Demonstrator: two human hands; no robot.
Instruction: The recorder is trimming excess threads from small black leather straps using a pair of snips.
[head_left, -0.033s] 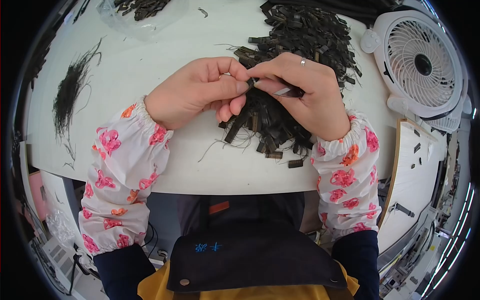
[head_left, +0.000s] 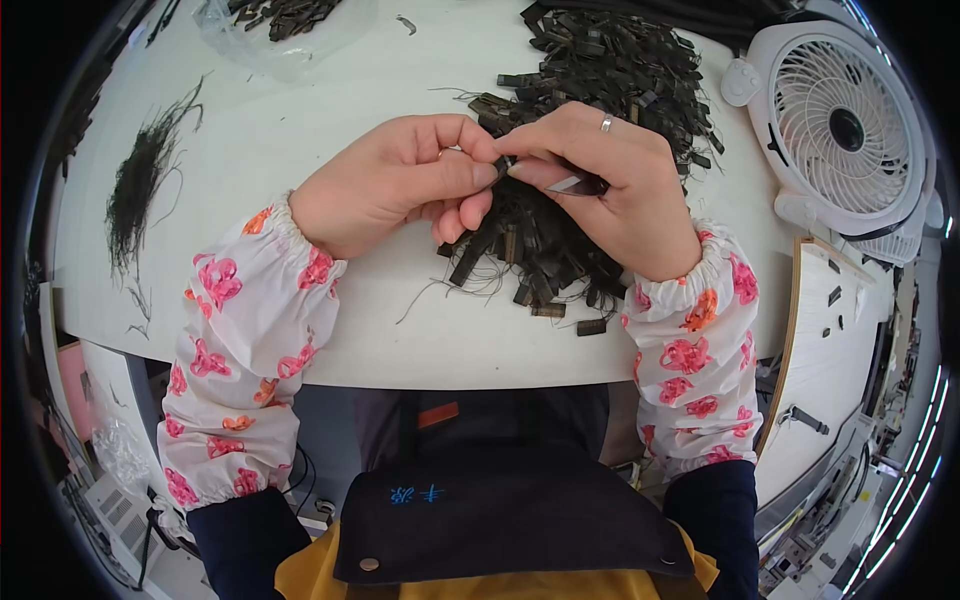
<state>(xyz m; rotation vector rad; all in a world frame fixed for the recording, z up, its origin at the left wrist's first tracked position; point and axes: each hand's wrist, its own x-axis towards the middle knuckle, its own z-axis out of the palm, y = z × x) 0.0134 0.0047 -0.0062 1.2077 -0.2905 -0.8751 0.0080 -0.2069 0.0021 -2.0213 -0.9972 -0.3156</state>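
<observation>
Over the front of a heap of small black fabric tabs (head_left: 620, 75), my two hands meet fingertip to fingertip. My left hand (head_left: 405, 180) is closed, thumb and forefinger pinching one black fabric tab (head_left: 502, 167) by its end. My right hand (head_left: 610, 180) is closed too, its thumb and forefinger at the other end of that tab. Lying across the right palm is a pair of thread snips (head_left: 578, 186), with a pointed silvery blade showing; its handle is mostly hidden by the fingers. Loose threads (head_left: 470, 290) trail from the tabs below my hands.
A tangle of black threads (head_left: 150, 185) lies on the white table (head_left: 400, 345) at the left. A clear plastic bag (head_left: 280, 55) with dark pieces is at the far left. To the right stands a white fan (head_left: 847, 130), with a wood-edged board (head_left: 825, 340) nearer me.
</observation>
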